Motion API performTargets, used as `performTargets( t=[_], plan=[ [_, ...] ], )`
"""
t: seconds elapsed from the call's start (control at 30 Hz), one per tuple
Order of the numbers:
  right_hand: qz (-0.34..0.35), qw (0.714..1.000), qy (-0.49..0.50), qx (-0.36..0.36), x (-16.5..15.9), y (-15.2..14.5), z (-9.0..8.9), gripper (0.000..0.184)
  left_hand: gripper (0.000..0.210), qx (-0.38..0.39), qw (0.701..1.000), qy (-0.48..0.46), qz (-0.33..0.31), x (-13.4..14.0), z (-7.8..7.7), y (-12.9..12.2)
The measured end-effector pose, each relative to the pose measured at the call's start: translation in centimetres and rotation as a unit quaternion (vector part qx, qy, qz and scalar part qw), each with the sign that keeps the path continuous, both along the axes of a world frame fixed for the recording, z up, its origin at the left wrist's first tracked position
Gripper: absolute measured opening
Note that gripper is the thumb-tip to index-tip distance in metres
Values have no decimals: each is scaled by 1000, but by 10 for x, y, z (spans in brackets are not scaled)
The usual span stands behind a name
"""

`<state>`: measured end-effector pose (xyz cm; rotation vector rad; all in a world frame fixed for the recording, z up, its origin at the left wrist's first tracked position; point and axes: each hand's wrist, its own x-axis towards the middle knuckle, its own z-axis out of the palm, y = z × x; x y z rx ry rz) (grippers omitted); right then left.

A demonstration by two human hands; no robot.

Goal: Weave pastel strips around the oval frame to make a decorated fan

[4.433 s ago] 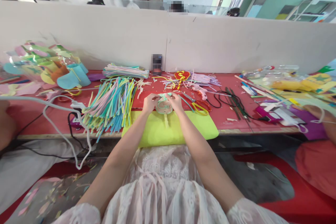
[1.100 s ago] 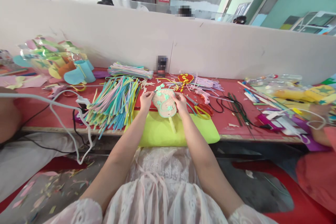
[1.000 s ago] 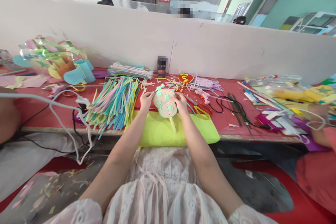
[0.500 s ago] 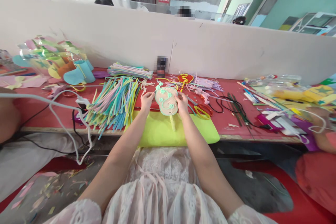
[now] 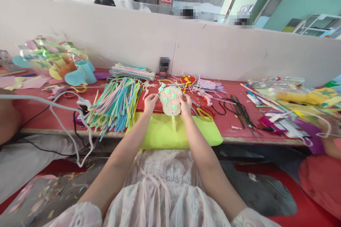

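A small hand fan (image 5: 170,103) of fuzzy pipe cleaners is held upright in front of me, peach with a mint-green rim, green flowers and a curling stem. Its yellow handle (image 5: 174,124) points down over a lime-green sheet (image 5: 160,136). My right hand (image 5: 185,104) grips the fan's right edge between thumb and fingers. At the left edge, the fingertips of my left hand (image 5: 151,102) are pinched together against the rim, just below a green flower (image 5: 161,87) that sticks out at the upper left. Exactly what lies between those fingertips is too small to see.
Pipe cleaners (image 5: 114,103) lie heaped left of my hands. To the right are yellow-handled scissors (image 5: 204,113), a pink glue gun (image 5: 205,96) and black cable (image 5: 234,104). A red heart-shaped piece (image 5: 188,79) lies behind the fan. White cables (image 5: 90,138) hang at the table's left edge.
The fan has shifted slightly right and up and turned a little, so its handle stands straighter. Both hands stay at its edges.
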<state>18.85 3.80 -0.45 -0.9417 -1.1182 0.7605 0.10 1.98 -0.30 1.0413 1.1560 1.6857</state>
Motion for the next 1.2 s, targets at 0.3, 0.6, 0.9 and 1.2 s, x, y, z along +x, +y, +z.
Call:
performTargets(
  t=[0.3,0.6,0.9,1.2],
  plan=[
    [-15,1000,-4,1,0,0,-2,43,27,4,1000,0,-14,1,0,-3],
    [-20,1000,-10,16,1,0,-1,40,25,9,998,57,-8,0,-3,-2],
    [-27,999,-25,23,1,-1,0,39,17,-20,991,129,30,5,13,-13],
    [3,992,-121,-21,-5,0,-9,41,22,-71,962,248,84,-8,13,-9]
  ],
)
